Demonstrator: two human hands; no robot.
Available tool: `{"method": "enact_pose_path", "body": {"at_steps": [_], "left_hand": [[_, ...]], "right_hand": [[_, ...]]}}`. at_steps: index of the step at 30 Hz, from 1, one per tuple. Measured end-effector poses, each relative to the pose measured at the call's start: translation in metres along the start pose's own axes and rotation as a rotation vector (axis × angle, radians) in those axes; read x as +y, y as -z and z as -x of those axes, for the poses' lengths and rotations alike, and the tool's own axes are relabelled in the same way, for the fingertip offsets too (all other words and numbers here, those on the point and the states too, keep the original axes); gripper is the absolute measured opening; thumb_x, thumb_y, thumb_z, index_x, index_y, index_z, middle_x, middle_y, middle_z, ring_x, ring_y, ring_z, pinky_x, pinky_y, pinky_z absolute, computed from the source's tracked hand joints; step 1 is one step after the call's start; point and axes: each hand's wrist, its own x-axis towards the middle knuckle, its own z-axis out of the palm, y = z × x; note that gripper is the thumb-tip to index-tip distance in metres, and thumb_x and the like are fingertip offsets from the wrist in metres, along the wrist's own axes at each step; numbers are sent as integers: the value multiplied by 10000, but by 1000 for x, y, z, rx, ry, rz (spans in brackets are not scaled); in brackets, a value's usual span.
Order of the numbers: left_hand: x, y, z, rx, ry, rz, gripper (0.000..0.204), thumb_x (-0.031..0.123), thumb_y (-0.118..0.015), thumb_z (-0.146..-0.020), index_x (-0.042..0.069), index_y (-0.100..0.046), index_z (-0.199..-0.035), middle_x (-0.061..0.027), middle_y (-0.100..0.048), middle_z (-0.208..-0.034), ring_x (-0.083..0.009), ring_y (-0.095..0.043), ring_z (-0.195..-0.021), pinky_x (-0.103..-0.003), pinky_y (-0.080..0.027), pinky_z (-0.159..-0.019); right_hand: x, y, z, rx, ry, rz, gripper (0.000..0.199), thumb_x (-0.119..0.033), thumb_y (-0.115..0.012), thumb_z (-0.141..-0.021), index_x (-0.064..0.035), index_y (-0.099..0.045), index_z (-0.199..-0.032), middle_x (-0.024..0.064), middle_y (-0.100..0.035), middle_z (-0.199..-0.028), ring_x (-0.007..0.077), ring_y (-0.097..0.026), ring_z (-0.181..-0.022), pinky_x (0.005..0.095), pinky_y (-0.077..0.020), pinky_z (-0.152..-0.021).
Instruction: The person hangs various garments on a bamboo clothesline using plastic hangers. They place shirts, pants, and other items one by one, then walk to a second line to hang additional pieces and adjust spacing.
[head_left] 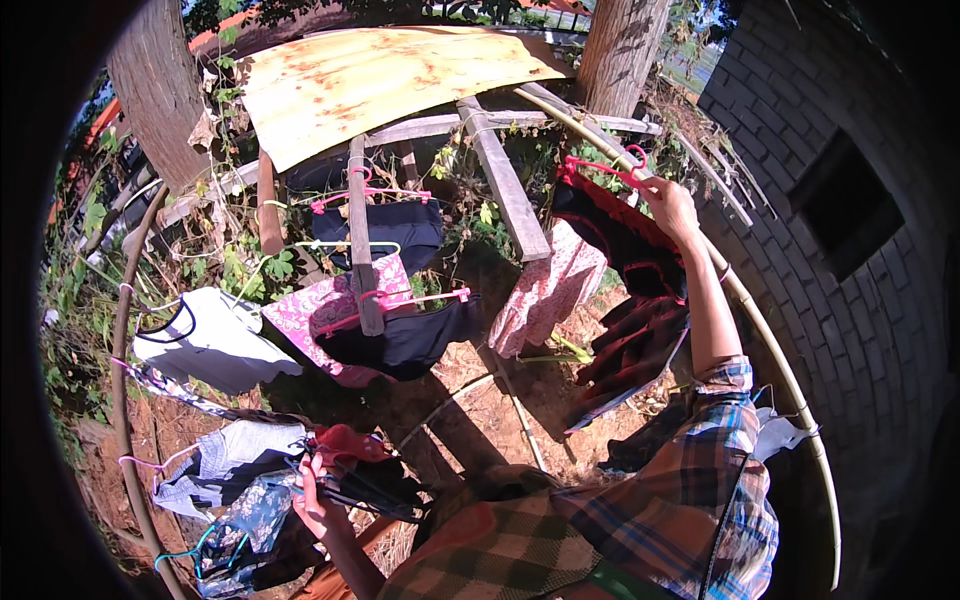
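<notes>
My right hand, raised at the far right by a bamboo pole, is closed on a red-pink clothes hanger. Black underpants with red trim hang from that hanger. Low on the left, my left hand has its fingers closed at the edge of a bunch of clothing, with a red cloth and a black garment in it. What exactly the fingers pinch is partly hidden. A dark red and black garment hangs below the underpants.
Black garments, a pink patterned cloth and a white top hang from wooden bars and a curved branch. A rusty yellow sheet lies beyond, between tree trunks. A grey block wall stands right.
</notes>
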Motion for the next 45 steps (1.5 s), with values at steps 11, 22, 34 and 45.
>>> {"method": "enact_pose_path", "body": {"at_steps": [11,22,34,45], "left_hand": [[-11,-13,0,-301,233,-3,392,240,-495,-904,-33,-519,-1184,-127,-581,-1072,-211,-554,-955,-362,-450,-864],[-17,-71,2,-48,200,-265,410,236,-432,-908,-97,-560,-1110,-180,-623,-1027,-285,-594,-953,-370,-453,-898],[-20,-78,6,-57,159,-382,402,218,-432,-903,-104,-561,-1106,-184,-618,-1044,-286,-592,-960,-370,-455,-892],[-22,-110,14,-211,120,-573,395,202,-431,-900,-111,-562,-1103,-188,-613,-1060,-287,-591,-966,-371,-457,-887]], "right_hand": [[35,-169,117,106,-943,-1110,264,-63,-463,-872,6,-535,-1116,19,-511,-598,72,-419,-442,240,-337,-394],[106,-153,35,669,-954,-1118,232,-35,-455,-871,2,-554,-1078,42,-556,-664,115,-501,-491,277,-410,-455],[113,-191,27,719,-908,-1032,280,-49,-474,-872,37,-537,-1131,142,-624,-985,202,-593,-875,302,-450,-795],[-18,-99,249,409,-820,-1262,338,-163,-577,-881,-22,-523,-1183,-55,-489,-677,22,-392,-550,189,-307,-466]]}}
